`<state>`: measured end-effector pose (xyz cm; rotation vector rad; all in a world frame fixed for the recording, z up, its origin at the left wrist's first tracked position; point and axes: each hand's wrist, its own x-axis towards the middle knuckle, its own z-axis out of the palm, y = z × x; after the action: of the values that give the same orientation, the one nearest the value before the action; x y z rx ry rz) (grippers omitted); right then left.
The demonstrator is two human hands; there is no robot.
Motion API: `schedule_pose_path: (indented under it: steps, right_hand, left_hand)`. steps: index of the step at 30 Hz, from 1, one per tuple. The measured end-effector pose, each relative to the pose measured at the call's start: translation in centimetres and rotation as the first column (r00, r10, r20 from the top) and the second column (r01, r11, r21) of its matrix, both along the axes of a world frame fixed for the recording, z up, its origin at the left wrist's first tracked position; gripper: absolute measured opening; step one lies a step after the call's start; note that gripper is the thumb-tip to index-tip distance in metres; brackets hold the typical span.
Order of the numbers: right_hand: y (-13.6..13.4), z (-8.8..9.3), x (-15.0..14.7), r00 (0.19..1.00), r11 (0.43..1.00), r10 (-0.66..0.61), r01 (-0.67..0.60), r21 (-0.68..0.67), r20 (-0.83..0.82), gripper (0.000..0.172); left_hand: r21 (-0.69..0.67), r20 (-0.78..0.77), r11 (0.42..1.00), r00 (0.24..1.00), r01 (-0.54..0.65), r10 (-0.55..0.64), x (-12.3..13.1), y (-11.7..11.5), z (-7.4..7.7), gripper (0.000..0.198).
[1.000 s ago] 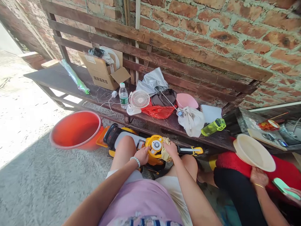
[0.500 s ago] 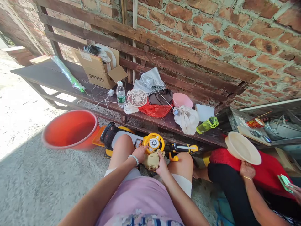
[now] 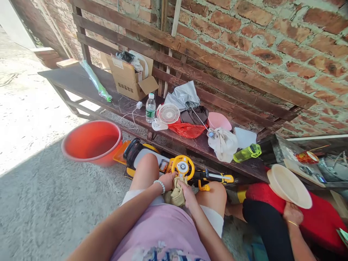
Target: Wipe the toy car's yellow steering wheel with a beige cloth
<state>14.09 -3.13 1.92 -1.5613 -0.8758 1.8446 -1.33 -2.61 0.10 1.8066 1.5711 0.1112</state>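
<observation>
Between my knees a crumpled khaki cloth (image 3: 177, 195) is bunched up, gripped from both sides. My left hand (image 3: 168, 180), with a beaded bracelet at the wrist, closes on its upper left edge. On the right side, my right hand (image 3: 188, 194) pinches the same cloth with the thumb on top. Whether anything is wrapped inside cannot be seen. Just beyond my hands is the yellow steering wheel (image 3: 182, 167) of a toy vehicle, partly hidden by my left leg.
A wooden bench (image 3: 160, 132) along the brick wall bears a cardboard box (image 3: 127, 81), water bottle (image 3: 150, 108), small fan (image 3: 168, 114) and green bottle (image 3: 247, 153). A red tub (image 3: 91, 159) stands left. At right, another person's hand (image 3: 293, 214) holds pale bowls (image 3: 292, 186).
The cloth has been folded or twisted into a different bunched shape, and my hands have shifted on it. The view has swung left. The other person's second hand has left the view.
</observation>
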Motion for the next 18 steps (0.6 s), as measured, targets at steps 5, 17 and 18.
schedule_pose_path:
  steps: [5, 17, 18]
  right_hand:
    - [5.1, 3.7, 1.0, 0.938, 0.915, 0.002, -0.142, 0.379, 0.347, 0.057]
    - [10.0, 4.5, -7.3, 0.084, 0.308, 0.174, -0.951, 0.027, 0.981, 0.032]
    - [10.4, 4.3, -7.3, 0.081, 0.330, 0.161, -0.944, 0.023, 0.984, 0.031]
  left_hand:
    - [0.077, -0.094, 0.994, 0.992, -0.079, 0.086, 0.1, -0.5, 0.7, 0.070]
    - [0.033, -0.138, 0.999, 0.990, -0.006, 0.011, -0.1, -0.2, 1.4, 0.078]
    - [0.024, -0.134, 1.000, 0.991, -0.010, 0.013, -0.1, -0.2, 1.6, 0.078]
